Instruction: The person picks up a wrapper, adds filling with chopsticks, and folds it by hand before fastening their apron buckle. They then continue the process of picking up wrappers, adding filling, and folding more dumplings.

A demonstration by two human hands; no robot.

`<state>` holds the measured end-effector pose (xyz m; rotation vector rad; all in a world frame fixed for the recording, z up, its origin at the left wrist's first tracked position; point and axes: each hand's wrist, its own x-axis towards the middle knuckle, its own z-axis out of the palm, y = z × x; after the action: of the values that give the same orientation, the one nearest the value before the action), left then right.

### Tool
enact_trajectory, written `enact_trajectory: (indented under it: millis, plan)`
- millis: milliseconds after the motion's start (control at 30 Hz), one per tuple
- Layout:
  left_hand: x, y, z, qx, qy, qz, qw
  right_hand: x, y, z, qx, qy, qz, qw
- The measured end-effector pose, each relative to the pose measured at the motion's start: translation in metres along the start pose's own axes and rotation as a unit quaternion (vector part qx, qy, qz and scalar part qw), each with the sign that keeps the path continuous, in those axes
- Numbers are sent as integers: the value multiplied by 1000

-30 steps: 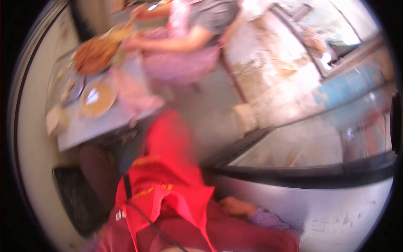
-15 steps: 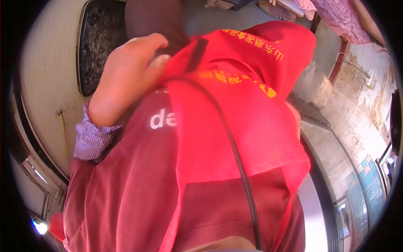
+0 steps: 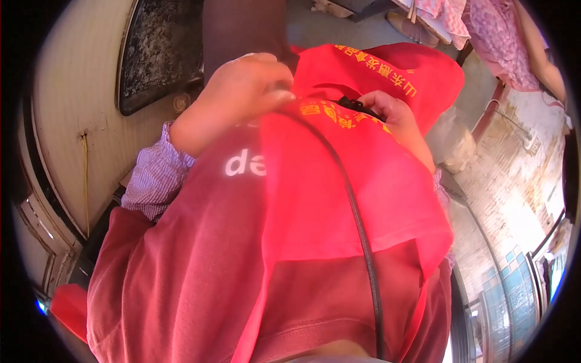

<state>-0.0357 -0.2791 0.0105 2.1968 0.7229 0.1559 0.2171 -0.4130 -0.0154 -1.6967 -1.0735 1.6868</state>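
My left hand is at the left edge of the red apron, its fingers curled in and the thumb close to them. What they hold, if anything, is hidden. A thin black cord runs from my neck down the apron front and ends under this hand. My right hand has come in from the right, its fingers closed on a crumpled black strap lying against the apron's yellow lettering. The strap's full shape is covered by the fingers.
A dark, worn panel stands at the upper left beside a pale wall. Pink patterned cloth hangs at the upper right, near a shoe on the floor. A clear plastic bag is on the right.
My left hand has moved right, over the apron's edge. My right hand, mostly hidden before, now shows at the apron. The black strap lies farther right, at the right fingers.
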Motion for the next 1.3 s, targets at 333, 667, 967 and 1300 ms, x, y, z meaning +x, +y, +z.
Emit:
enact_trajectory:
  millis: [333, 667, 967, 1300]
  plan:
    - [13, 12, 5, 18, 35, 29, 999, 10, -3, 21, -66, 110, -137, 982]
    - [3, 7, 8, 6, 40, 28, 999, 17, -27, 37, -91, 181, -189, 961]
    - [-4, 30, -16, 89, 133, 97, 982, -2, -43, 55, -76, 220, -234, 944]
    - [44, 35, 12, 81, 89, 213, 970, -12, -5, 47, 36, 367, -196, 908]
